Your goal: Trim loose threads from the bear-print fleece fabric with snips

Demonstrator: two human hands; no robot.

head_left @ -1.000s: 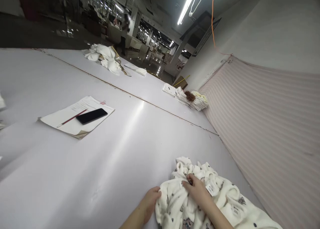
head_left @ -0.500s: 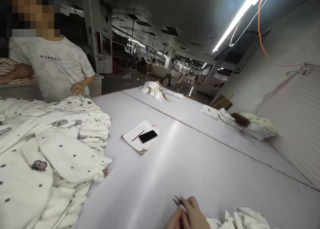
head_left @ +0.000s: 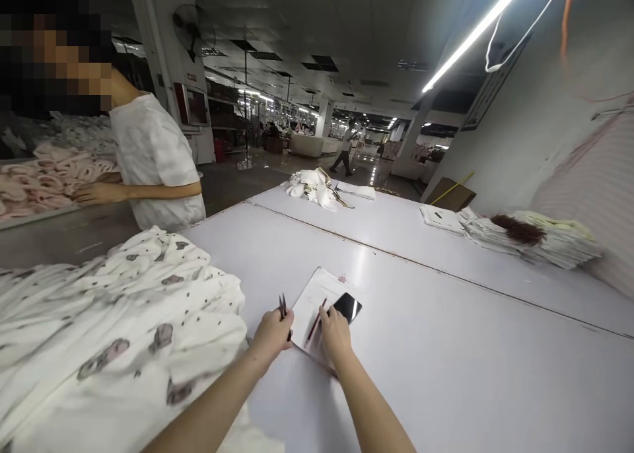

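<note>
The left hand (head_left: 275, 329) grips scissors (head_left: 282, 306) beside the papers (head_left: 311, 293) on the counter (head_left: 436, 354), and the right hand (head_left: 335, 329) is down at the pencil (head_left: 312, 330) by the phone (head_left: 351, 305), pinching or not, I can't tell!

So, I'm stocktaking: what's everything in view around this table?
Dotted soft fabric heap: 1, white, left
Paper sheaf: 1, white, centre
Slim pencil: 1, dark red, on sheaf
Flat phone: 1, black, on sheaf
Pointed snips: 1, dark, in left hand
Crumpled cloth bundle: 1, white, far edge
Layered flat stacks: several, whitish, far right
Smooth table: 1, pale, across view
Rumpled fabric heap: 1, pink, far left
Person: 1, white shirt, upper left
Left hand: 1, bare, beside sheaf
Right hand: 1, bare, at pencil
</note>
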